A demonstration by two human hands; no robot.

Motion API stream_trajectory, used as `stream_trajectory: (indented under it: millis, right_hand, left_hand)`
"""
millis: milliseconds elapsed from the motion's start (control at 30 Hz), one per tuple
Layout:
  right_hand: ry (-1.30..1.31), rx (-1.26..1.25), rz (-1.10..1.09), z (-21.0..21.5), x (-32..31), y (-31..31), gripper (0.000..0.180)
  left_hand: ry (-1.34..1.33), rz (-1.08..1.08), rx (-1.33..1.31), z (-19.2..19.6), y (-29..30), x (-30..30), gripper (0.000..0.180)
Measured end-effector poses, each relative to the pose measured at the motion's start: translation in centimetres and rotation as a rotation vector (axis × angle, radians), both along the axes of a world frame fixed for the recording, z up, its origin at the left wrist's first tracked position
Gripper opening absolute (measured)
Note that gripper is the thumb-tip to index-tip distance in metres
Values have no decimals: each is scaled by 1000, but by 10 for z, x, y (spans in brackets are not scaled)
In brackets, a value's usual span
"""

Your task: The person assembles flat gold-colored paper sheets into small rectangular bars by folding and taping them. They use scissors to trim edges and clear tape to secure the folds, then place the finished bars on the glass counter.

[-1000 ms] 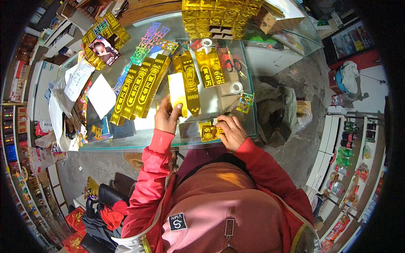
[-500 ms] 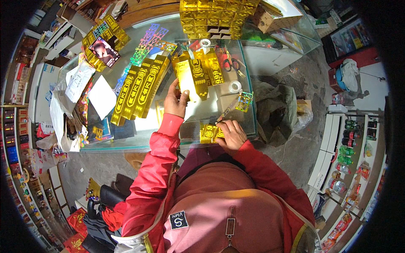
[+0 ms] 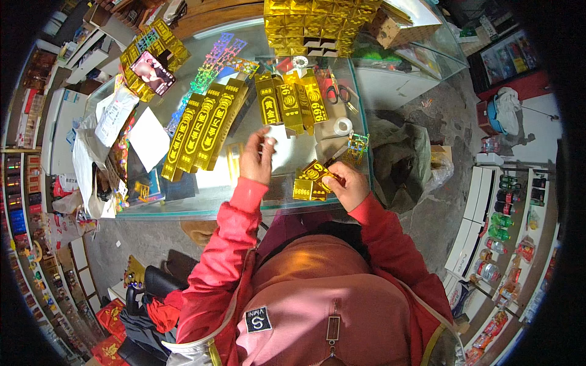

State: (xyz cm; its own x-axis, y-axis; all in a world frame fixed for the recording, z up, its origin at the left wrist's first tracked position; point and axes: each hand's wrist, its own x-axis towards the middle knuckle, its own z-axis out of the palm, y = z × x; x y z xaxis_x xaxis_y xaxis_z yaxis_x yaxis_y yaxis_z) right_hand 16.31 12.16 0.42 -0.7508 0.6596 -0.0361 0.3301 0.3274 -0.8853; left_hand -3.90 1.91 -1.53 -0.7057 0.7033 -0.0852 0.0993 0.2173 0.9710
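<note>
Counter edge (image 3: 165,215) lies near right hand (image 3: 347,184); bare glass (image 3: 282,171) beside left hand (image 3: 257,157).

your left hand (image 3: 257,160) has let go of the gold boxes (image 3: 289,102), and your right hand (image 3: 349,186) now pinches a small gold piece (image 3: 315,171) at a slant

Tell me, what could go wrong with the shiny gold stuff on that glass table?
The right hand pinches a small gold piece near the table's front edge, so it might fall to the floor if the grip slips. Squeezing too hard might also crease it. The scissors lie near the right side of the glass table, so a careless reach could knock them off or prick a finger.
</note>
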Motion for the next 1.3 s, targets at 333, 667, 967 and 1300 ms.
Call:
stream_trajectory:
  millis: [333,667,967,1300]
  right_hand:
    - [-52,209,274,34,-5,-11,12]
    - [147,-766,-9,7,-2,-23,14]
    - [-223,132,99,0,4,-14,41]
    - [-321,276,124,-19,1,-23,51]
  left_hand:
    - [-526,-222,-49,26,-36,64,17]
    - [-374,-88,159,14,-58,52,6]
    - [87,213,237,4,-86,-19,6]
    - [17,122,148,-16,-75,-2,8]
